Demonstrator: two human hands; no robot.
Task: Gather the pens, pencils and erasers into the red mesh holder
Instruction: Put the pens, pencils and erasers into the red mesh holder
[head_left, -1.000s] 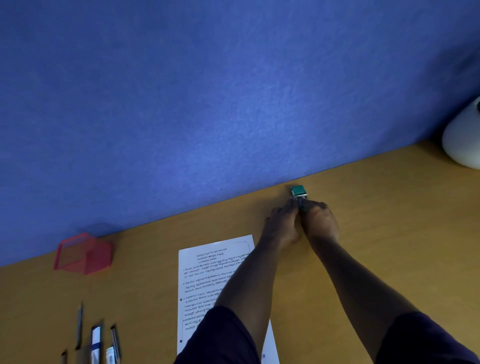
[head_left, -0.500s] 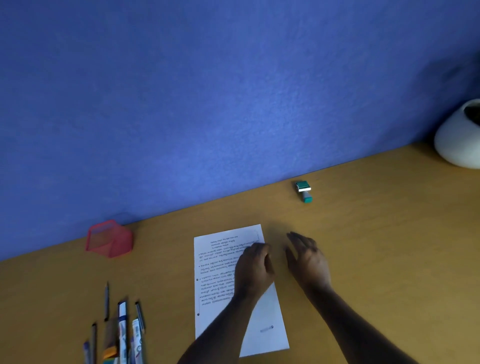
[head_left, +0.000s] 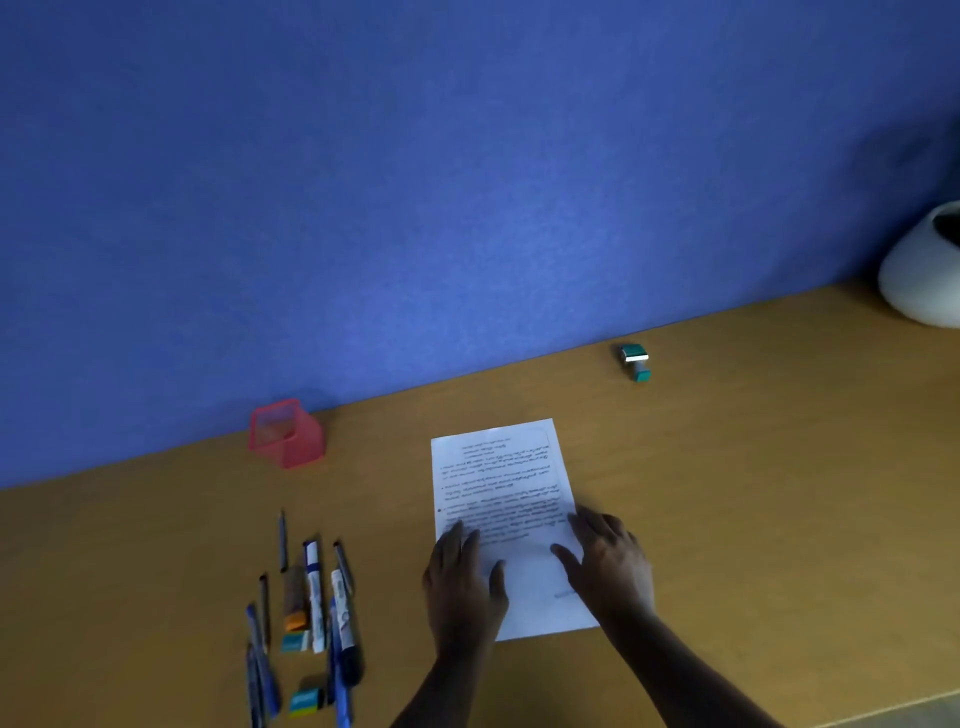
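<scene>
1. Head view: both hands have come back from the green stamp near the wall, where they were pinched together a second ago, and now lie on the printed sheet in the middle of the desk
2. The left hand rests flat on the sheet's lower left part, fingers slightly spread and holding nothing; the right hand lies on its right edge, fingers also apart and empty
3. The stamp stays where it was left, well apart from both hands, so that side errand looks finished
4. The red mesh holder stands by the wall, left of the sheet, and appears to hold nothing
5. The pens and pencils lie in a loose row on the desk in front of the holder, with one eraser among them and another eraser nearer the person
6. Judging from this, none of the gathering has begun; the hands seem about to deal with the paper, after which the left one is nearest the stationery
</scene>
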